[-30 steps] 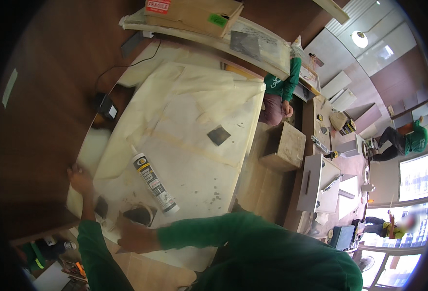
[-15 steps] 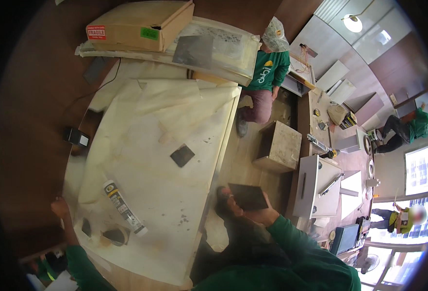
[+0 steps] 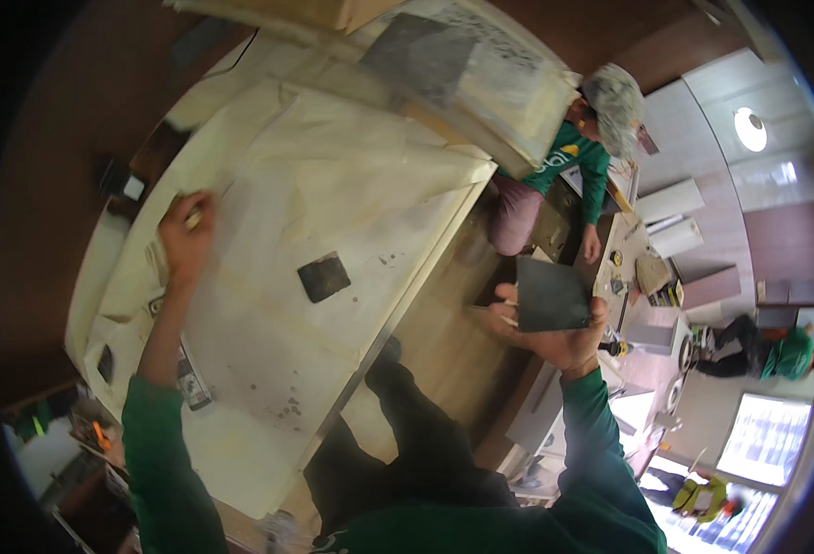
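From the wearer's head, a fisheye view (dark-rimmed, edges bowing) looks down closely on the sheet-covered table (image 3: 250, 314).

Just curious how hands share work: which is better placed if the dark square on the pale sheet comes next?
Probably the left hand: it is over the pale sheet, nearer the dark square, while the right hand holds a dark plate. I can't tell whether the left one grips anything.

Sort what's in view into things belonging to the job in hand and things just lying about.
Job, seemingly:
dark square plate, in the right hand
pale sheet, nearest the left hand

Lying about, apparently:
second dark square on the sheet
cartridge, partly hidden from view
black box, left of the left hand
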`<state>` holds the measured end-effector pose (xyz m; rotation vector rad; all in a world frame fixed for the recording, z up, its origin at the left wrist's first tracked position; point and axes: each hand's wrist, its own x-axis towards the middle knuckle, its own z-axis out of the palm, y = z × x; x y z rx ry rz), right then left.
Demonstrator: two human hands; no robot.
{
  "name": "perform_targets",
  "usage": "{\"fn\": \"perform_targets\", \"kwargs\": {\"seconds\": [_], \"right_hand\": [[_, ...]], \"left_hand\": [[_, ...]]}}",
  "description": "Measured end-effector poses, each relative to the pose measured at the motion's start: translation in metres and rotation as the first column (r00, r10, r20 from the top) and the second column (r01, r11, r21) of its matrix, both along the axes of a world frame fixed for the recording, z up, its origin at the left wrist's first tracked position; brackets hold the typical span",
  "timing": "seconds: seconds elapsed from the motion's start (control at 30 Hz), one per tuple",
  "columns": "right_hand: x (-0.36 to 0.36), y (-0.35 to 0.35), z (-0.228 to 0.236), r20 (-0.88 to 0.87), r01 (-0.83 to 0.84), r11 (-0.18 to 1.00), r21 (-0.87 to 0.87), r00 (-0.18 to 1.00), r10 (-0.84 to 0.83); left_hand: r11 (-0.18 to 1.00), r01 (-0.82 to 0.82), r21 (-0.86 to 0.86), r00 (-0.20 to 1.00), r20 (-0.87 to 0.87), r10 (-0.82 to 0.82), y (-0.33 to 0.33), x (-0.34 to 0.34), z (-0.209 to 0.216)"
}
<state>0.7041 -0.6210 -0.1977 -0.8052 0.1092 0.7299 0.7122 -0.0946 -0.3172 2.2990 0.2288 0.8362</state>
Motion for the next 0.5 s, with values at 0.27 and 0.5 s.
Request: {"fn": "perform_targets", "kwargs": {"seconds": [0.27,0.5], "right_hand": [[0.046,0.006,-0.029,-0.034,-0.127,0.826,-0.548,0.991,0.130],[0.133,0.007,-0.027,0.361,0.701,-0.085,-0.708,0.463,0.810]], "left_hand": [[0.994,-0.108,-0.029,0.994,-0.016,0.107,-0.039,0.066,-0.053],[0.991,-0.115,0.061,0.993,-0.014,0.116,-0.044,0.072,-0.061]]}}
